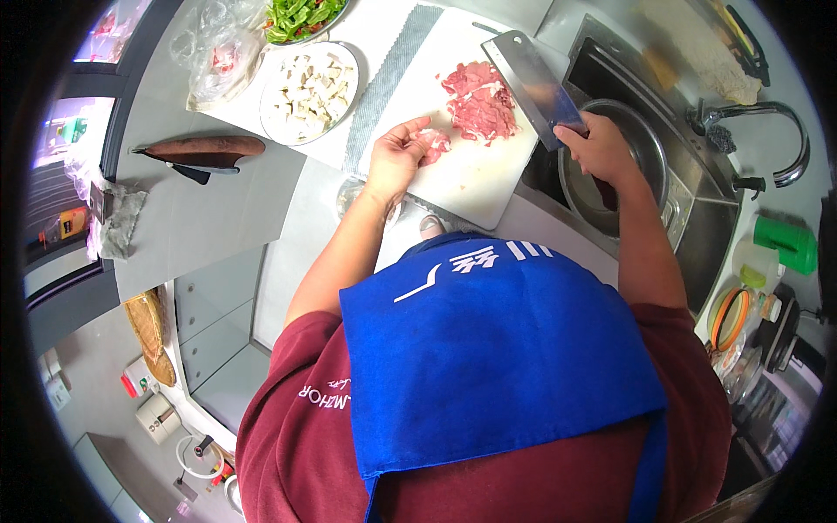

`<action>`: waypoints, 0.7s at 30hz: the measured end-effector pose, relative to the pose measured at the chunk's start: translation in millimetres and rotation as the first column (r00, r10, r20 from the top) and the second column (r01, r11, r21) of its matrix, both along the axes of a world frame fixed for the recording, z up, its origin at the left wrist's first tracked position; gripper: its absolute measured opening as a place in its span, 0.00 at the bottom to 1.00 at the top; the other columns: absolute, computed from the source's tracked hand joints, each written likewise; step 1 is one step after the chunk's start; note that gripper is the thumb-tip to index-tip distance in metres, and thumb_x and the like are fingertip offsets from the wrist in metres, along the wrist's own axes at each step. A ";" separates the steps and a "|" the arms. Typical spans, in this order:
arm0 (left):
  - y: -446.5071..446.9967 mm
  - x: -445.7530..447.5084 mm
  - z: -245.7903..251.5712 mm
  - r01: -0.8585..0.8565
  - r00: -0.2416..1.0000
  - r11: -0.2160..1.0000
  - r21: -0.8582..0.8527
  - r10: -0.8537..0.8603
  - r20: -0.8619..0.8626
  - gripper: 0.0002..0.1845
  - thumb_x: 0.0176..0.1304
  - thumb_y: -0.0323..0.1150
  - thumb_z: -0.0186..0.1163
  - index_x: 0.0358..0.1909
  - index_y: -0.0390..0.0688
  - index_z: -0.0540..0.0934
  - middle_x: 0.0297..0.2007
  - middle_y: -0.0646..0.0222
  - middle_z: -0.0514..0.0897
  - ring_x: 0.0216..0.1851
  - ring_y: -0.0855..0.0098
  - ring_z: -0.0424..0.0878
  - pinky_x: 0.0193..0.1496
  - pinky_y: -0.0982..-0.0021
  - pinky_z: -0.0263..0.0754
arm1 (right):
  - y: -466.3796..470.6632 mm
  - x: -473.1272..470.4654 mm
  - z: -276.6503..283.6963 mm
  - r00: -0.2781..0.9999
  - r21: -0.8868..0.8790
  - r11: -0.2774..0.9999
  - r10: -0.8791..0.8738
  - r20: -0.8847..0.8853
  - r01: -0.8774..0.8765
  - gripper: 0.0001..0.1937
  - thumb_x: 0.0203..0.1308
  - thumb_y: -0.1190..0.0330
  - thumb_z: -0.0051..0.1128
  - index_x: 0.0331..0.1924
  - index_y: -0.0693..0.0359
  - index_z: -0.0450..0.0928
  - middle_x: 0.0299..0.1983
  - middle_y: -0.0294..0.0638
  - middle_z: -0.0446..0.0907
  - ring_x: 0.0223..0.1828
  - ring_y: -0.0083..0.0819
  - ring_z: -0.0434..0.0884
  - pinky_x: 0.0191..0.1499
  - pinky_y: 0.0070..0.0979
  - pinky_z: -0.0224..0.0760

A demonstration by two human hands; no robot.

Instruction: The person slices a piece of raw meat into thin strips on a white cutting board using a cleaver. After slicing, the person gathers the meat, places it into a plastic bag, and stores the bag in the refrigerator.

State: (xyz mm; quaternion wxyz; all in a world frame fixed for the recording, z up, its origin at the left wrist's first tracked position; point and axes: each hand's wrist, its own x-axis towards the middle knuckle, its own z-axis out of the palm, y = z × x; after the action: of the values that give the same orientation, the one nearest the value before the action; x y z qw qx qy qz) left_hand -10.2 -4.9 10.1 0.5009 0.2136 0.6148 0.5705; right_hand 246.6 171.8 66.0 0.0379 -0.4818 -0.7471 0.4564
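Observation:
Between the fingers of my left hand (397, 155) is a small piece of raw meat (434, 145), over the near left part of a white cutting board (487, 186). My right hand (603, 147) grips the handle of a cleaver (533, 85). Its broad metal blade is tilted over the right edge of the board. Left of the blade lies a loose pile of sliced raw meat (480, 108) on the board. A grey ribbed cloth (392, 85) shows along the board's left side.
A plate of white cubes (310, 95), a dish of green vegetables (304, 19) and a plastic bag (222, 59) stand at the left. On the right, a metal basin (614, 219) sits in the sink (703, 229) beneath a curved faucet (794, 140). A brown sheath-like object (209, 151) lies far left.

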 end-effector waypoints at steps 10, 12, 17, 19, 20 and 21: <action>-6.5 -3.6 4.7 0.024 0.964 0.961 -0.276 0.051 0.260 0.14 0.72 0.33 0.53 0.55 0.39 0.77 0.37 0.65 0.86 0.31 0.76 0.84 0.34 0.78 0.80 | -20.9 -6.4 5.6 0.992 0.170 0.980 0.116 -0.045 -0.106 0.14 0.60 0.63 0.61 0.35 0.70 0.80 0.28 0.46 0.83 0.25 0.27 0.78 0.29 0.28 0.70; -7.9 -1.4 5.8 0.038 0.978 0.957 -0.288 0.024 0.209 0.15 0.72 0.33 0.53 0.55 0.39 0.78 0.37 0.63 0.86 0.30 0.73 0.84 0.34 0.75 0.80 | -21.5 -7.7 3.8 0.991 0.182 0.976 0.129 -0.024 -0.122 0.15 0.59 0.62 0.61 0.33 0.70 0.80 0.32 0.53 0.85 0.32 0.41 0.85 0.36 0.32 0.75; -10.7 -5.6 11.2 0.214 0.462 0.872 -0.441 -0.488 -0.741 0.17 0.60 0.31 0.58 0.52 0.42 0.81 0.38 0.58 0.86 0.33 0.55 0.85 0.40 0.63 0.80 | -21.5 -6.3 -10.2 0.984 0.236 0.956 0.170 0.045 -0.175 0.16 0.59 0.61 0.60 0.29 0.70 0.77 0.29 0.56 0.82 0.31 0.49 0.83 0.34 0.37 0.74; -11.5 -4.8 7.9 0.245 0.406 0.913 -0.327 -0.402 -0.821 0.20 0.52 0.29 0.61 0.49 0.43 0.83 0.37 0.58 0.85 0.35 0.51 0.83 0.45 0.61 0.78 | -22.7 -5.5 -10.9 0.983 0.242 0.953 0.178 0.049 -0.184 0.17 0.59 0.61 0.60 0.28 0.70 0.76 0.28 0.56 0.81 0.31 0.51 0.83 0.33 0.38 0.73; -12.9 -3.3 7.1 0.285 0.367 0.929 -0.236 -0.334 -0.868 0.19 0.51 0.29 0.62 0.48 0.42 0.83 0.36 0.58 0.84 0.35 0.53 0.83 0.45 0.61 0.78 | -24.1 -4.3 -12.6 0.983 0.252 0.951 0.181 0.024 -0.181 0.17 0.59 0.60 0.60 0.27 0.69 0.76 0.28 0.56 0.81 0.31 0.51 0.82 0.33 0.39 0.73; -13.1 -2.6 6.9 0.328 0.331 0.933 -0.146 -0.258 -0.908 0.18 0.51 0.29 0.63 0.47 0.42 0.83 0.35 0.59 0.84 0.36 0.54 0.83 0.45 0.61 0.78 | -25.1 -3.3 -13.9 0.983 0.262 0.949 0.185 -0.002 -0.178 0.17 0.59 0.60 0.60 0.27 0.69 0.76 0.27 0.56 0.81 0.30 0.52 0.82 0.33 0.39 0.72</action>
State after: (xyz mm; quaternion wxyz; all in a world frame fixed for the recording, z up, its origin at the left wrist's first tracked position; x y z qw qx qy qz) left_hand -12.7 -18.0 17.1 0.1661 0.6141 0.7200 0.2773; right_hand 243.3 146.7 52.1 0.0685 -0.3958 -0.8412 0.3620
